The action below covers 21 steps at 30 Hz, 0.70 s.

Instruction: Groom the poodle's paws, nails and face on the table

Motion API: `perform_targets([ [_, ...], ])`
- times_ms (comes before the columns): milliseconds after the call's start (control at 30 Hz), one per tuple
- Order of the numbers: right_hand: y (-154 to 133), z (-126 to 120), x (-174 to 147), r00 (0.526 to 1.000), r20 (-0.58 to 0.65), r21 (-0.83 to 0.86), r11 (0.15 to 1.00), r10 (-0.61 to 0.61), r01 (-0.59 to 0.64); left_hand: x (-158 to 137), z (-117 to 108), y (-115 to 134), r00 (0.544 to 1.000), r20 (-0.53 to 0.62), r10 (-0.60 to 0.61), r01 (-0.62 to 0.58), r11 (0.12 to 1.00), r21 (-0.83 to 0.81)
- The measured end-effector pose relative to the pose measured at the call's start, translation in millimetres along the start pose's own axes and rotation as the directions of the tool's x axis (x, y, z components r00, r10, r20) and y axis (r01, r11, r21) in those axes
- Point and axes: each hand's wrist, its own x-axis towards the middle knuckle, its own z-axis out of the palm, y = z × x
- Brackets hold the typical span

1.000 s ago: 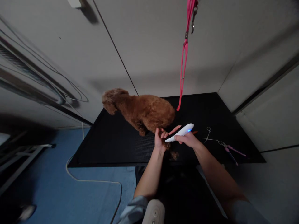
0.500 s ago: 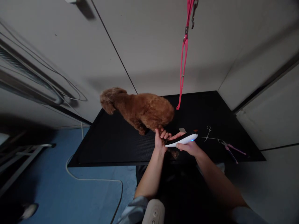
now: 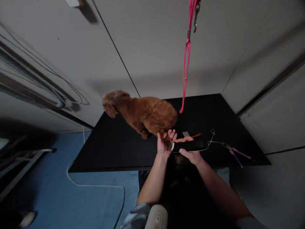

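Observation:
A curly brown dog (image 3: 152, 111) is on the black grooming table (image 3: 114, 152), its head toward the left and its rump toward me. My left hand (image 3: 163, 146) cradles the dog's hind paw (image 3: 167, 143), thumb on one side and half-curled fingers on the other. In my right hand (image 3: 192, 152) is a hair clipper (image 3: 190, 146), its dark face turned up and its white head end touching or very close to the paw. A small tuft of cut brown hair (image 3: 178, 159) lies below the clipper near the table's front edge.
Right of my hands lie metal scissors (image 3: 213, 136) and purple-handled pliers-like clippers (image 3: 234, 152). A comb-like tool with an orange handle (image 3: 197, 135) rests behind the clipper. A pink loop leash (image 3: 184, 78) hangs over the table. A pale cable (image 3: 95, 184) runs across the blue floor.
The clipper has rolled, showing its dark side instead of the white side and blue light, and lies more level. My left fingers have loosened around the paw, exposing more of it.

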Motion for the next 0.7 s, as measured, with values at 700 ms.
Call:
perform_targets([
  [700, -15, -13, 19, 0.964, 0.261, -0.084, 0.996, 0.053, -0.031, -2, -5, -3, 1.000, -0.010, 0.003, -0.003, 1.000, 0.005],
])
